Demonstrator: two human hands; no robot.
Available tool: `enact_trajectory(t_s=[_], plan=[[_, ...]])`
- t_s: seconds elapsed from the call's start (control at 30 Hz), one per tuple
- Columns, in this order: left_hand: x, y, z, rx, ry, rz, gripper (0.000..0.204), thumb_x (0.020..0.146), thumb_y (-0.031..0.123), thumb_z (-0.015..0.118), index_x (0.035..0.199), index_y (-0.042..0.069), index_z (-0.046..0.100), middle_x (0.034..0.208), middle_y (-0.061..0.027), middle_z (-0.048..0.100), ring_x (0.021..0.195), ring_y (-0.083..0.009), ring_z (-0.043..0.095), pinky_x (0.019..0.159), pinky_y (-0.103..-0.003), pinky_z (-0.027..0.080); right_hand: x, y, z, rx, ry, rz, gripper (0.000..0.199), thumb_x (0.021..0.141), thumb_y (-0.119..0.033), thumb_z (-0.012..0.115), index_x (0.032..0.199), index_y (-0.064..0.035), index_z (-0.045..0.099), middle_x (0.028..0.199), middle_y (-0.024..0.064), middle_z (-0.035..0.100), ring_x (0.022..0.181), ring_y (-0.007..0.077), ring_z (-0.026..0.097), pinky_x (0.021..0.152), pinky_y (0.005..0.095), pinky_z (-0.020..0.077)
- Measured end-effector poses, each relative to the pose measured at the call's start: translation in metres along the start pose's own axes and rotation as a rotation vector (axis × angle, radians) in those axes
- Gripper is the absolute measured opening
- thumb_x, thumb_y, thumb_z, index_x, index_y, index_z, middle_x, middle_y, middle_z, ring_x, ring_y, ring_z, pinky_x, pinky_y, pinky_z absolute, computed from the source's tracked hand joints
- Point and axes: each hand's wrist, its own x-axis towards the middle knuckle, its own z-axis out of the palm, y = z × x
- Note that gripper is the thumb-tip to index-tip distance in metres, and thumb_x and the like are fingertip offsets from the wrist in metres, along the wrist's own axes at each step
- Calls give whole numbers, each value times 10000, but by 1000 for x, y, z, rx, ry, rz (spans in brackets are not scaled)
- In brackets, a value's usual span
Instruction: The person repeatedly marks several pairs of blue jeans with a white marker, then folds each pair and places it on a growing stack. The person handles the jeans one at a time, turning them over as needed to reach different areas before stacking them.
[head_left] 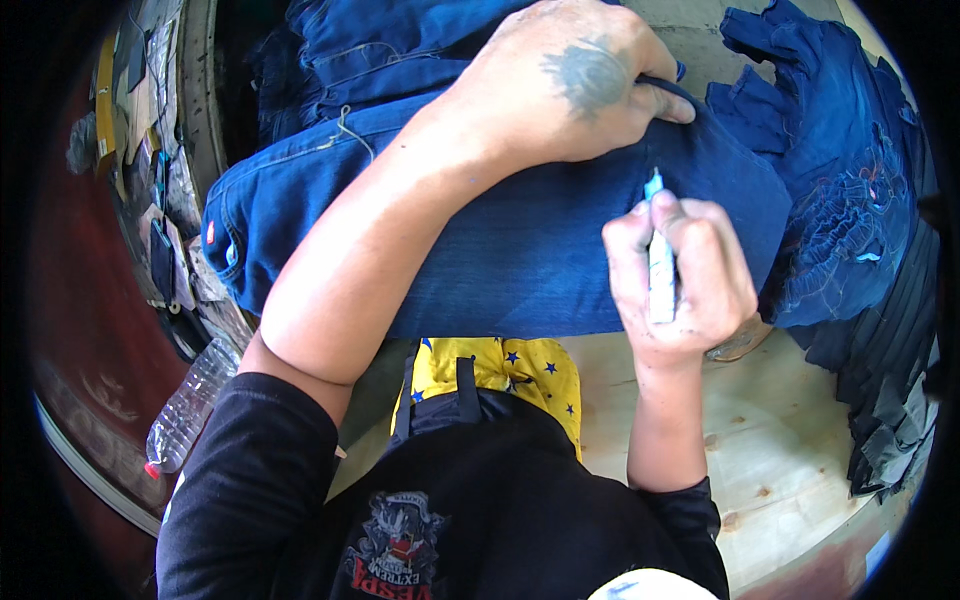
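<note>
Across my lap lies a piece of dark blue denim (500,255), seemingly folded jeans, with a seam and a loose pale thread (350,128) on its left part. Reaching over it, my left hand (575,85) is closed on the far edge of the denim, thumb and fingers pinching the cloth. My right hand (695,265) grips a slim, pen-like tool (661,275) with a whitish handle and a light-blue front. Its thin tip points away from me at the denim, just below my left thumb. I cannot tell the tool's exact kind or whether the tip touches.
More folded denim (390,50) lies beyond my lap. Crumpled blue garments (840,180) are heaped at the right, with dark cloth (890,400) below them. A clear plastic bottle (190,405) with a red cap lies at the left, beside a worn wooden edge (200,110) with clutter.
</note>
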Motion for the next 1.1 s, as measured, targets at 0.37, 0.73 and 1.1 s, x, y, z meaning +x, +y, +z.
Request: enact_trajectory(t_s=[0.37, 0.73, 1.1], plan=[[-4, 18, -7, 27, 4, 29, 251, 958, 229, 800, 880, -9, 779, 805, -254, 712, 786, -445, 719, 715, -481, 550, -10, -9, -19, 91, 38, 24, 212, 713, 138, 743, 899, 43, 707, 701, 111, 621, 537, 218, 596, 485, 305, 473], [-5, 17, -7, 30, 30, 51, 252, 954, 220, 797, 882, -21, 776, 804, -261, 713, 783, -450, 718, 713, -483, 552, 0, 2, -6, 39, -15, 31, 172, 742, 139, 749, 858, 37, 674, 708, 133, 620, 560, 240, 612, 535, 323, 508], [-3, 19, -5, 17, 8, 26, 254, 950, 219, 802, 889, -27, 774, 797, -263, 707, 777, -450, 718, 701, -477, 552, 2, 15, 2, 74, 94, -2, 226, 687, 131, 778, 874, 32, 701, 684, 112, 614, 531, 227, 607, 489, 300, 490]])
